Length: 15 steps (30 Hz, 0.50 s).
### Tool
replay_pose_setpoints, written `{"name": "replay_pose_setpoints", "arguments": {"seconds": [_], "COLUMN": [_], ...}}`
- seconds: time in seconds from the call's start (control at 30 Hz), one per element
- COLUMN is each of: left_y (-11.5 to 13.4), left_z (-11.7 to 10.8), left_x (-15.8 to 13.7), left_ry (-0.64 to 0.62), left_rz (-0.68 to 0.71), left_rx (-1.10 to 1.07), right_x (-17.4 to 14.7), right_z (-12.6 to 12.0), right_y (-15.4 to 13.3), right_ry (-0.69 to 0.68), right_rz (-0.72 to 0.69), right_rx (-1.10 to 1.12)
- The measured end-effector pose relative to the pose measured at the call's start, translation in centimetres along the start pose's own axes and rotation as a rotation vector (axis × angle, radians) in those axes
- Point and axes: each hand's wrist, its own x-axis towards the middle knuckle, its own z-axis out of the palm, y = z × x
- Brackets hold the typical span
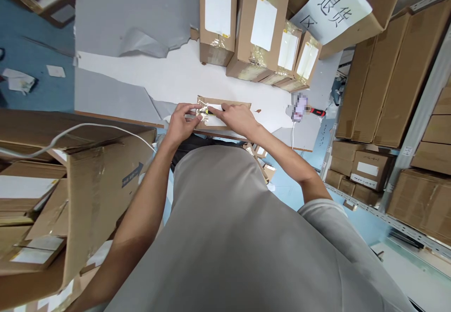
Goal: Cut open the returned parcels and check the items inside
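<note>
A small flat cardboard box [239, 104] with a white label lies on the white and grey table [176, 79], at its near edge. My left hand [181, 121] pinches a crumpled strip of clear tape [202, 111] at the box's left end. My right hand [237, 117] rests on top of the box and holds a yellow and black tool [212, 111], probably a utility knife, whose tip points at the tape. Most of the tool is hidden under my fingers.
Several taller taped boxes [260, 25] with white labels stand in a row at the table's far side. A second cutter with a red handle [317, 112] lies at the right. Open cartons [81, 185] stand at my left, and shelves of boxes [384, 77] at my right.
</note>
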Motion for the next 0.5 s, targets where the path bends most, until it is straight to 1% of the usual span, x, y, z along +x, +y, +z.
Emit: {"name": "replay_pose_setpoints", "arguments": {"seconds": [0.17,0.37,0.43,0.5], "left_y": [-0.1,0.2,0.4,0.6], "left_z": [-0.2,-0.4,-0.4,-0.3], "left_x": [0.1,0.0,-0.2,-0.3], "left_ry": [-0.005,-0.002,0.001,0.01], "left_rz": [-0.005,-0.009,-0.018,-0.025], "left_rx": [0.006,0.029,0.039,0.052], "right_x": [0.5,1.2,0.8,-0.2], "right_z": [-0.2,-1.0,-1.1,-0.8], "right_y": [-0.4,-1.3,-0.9,0.2], "right_ry": [-0.013,-0.007,-0.022,-0.048], "right_rz": [-0.023,-0.052,-0.042,-0.005], "right_rx": [-0.016,-0.006,-0.004,-0.001]}}
